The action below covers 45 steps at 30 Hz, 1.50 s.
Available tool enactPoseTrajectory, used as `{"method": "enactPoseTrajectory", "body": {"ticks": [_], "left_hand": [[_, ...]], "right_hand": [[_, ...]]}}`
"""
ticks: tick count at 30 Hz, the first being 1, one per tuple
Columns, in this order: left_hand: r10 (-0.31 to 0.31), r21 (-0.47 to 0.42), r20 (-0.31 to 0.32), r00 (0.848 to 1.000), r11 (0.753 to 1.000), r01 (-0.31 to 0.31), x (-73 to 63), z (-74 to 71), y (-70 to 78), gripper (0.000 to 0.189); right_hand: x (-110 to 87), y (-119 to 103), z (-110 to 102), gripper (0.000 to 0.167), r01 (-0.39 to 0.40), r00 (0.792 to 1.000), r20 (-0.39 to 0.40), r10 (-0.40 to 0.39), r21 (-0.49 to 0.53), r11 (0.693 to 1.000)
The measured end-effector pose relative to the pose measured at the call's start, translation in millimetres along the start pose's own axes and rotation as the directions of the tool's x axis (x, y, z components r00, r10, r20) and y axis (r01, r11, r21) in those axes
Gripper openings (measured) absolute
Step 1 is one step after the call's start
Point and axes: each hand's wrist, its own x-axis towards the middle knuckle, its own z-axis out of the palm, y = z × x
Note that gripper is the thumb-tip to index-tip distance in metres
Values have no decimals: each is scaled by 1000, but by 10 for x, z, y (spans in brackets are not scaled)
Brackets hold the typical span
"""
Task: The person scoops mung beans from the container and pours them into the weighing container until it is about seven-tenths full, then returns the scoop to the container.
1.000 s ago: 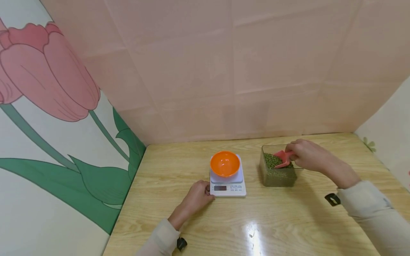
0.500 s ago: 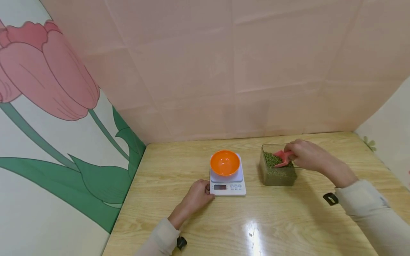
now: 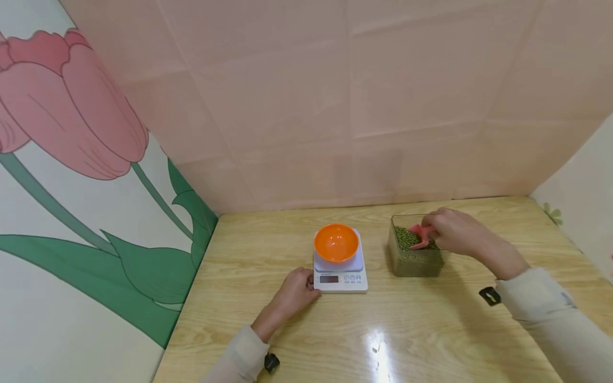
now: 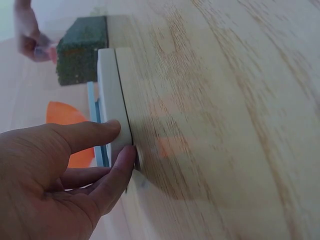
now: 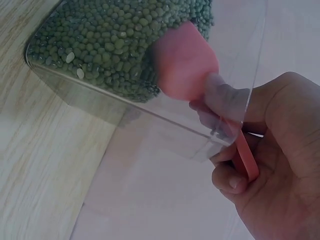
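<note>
My right hand [image 3: 457, 231] grips the handle of a red plastic scoop [image 5: 187, 62]. The scoop's blade is partly sunk in green mung beans [image 5: 115, 42], inside a clear rectangular container [image 3: 416, 264]. On the wooden table, a white kitchen scale [image 3: 351, 285] carries an orange bowl [image 3: 337, 243], whose visible inside shows no beans. My left hand [image 3: 294, 291] holds the scale by its front left corner. In the left wrist view, the thumb lies against the side of the scale [image 4: 111, 90] and a finger touches its lower edge. The scale's display is too small to read.
The container stands a short way right of the scale on the wooden table [image 3: 306, 340]. Behind the table hangs a pink sheet [image 3: 287, 106]. A wall painted with tulips [image 3: 91, 111] bounds the left side, and a pale wall [image 3: 579, 197] the right.
My right hand has shifted slightly left with the scoop, which stays in the beans. The left hand keeps its hold on the scale.
</note>
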Motion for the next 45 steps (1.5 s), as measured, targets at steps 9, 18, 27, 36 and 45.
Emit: {"method": "enactPoseTrajectory", "body": {"ticks": [9,18,27,36,45], "left_hand": [[1,7,3,1000,1000,-1,-4,2,0,19],[-11,-9,6,1000,1000,11,1,19,-14,19],[-2,5,-2,1000,1000,2,-8,1,-5,17],[-8,8,1,1000,1000,8,-11,-8,0,17],[-6,6,5,1000,1000,6,-3,-10,-8,17]], "right_hand": [[2,-20,38,18,-22,1000,16,22,-1,1000],[-5,5,59,17,-25,1000,12,25,16,1000],[-13,58,88,20,-16,1000,-9,17,12,1000],[-21,44,28,20,-27,999,-17,27,39,999],[-40,55,28,19,-43,999,-24,44,55,998]]}}
